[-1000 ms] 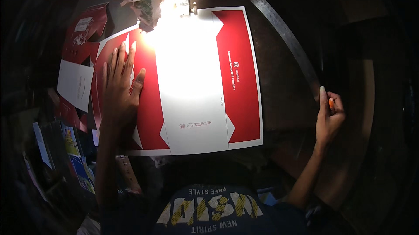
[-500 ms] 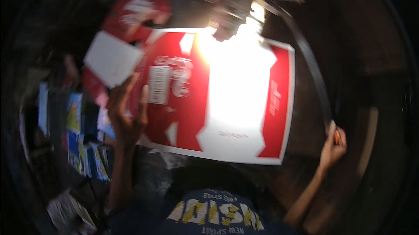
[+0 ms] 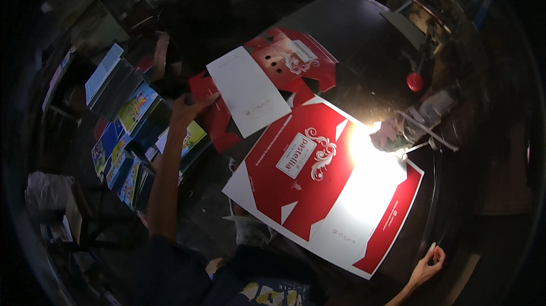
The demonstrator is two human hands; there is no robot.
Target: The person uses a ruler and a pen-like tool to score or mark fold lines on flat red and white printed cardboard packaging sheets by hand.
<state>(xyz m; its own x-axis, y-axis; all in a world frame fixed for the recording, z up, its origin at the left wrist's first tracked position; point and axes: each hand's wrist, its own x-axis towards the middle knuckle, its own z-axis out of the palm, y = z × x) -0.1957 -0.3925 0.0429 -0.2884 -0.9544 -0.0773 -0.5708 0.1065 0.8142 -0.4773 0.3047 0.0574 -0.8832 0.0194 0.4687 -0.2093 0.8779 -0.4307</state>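
We saw the left hand [image 3: 190, 107] reaching out, fingers spread, its tips touching the red carton blanks [image 3: 267, 78] stacked at the far left of the dark table [image 3: 352, 27]. The right hand [image 3: 427, 265] pinched a small orange object [image 3: 435, 254] near the big red-and-white sheet [image 3: 324, 186], which lay flat under the lamp glare.

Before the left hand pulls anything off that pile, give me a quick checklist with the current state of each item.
1. Left hand on the pile of red and white die-cut cardboard sheets: ok, fingers rest at its left edge.
2. Firm grip on one sheet: cannot tell, fingers look spread flat.
3. Large red and white printed cardboard sheet lying flat on the dark table: ok.
4. Lamp glare on that sheet: not ok, its right half is washed out.
5. Right hand off the sheet: ok, at the table edge holding a small orange thing.
6. Stacks of colourful booklets beside the left forearm: ok, not touched.
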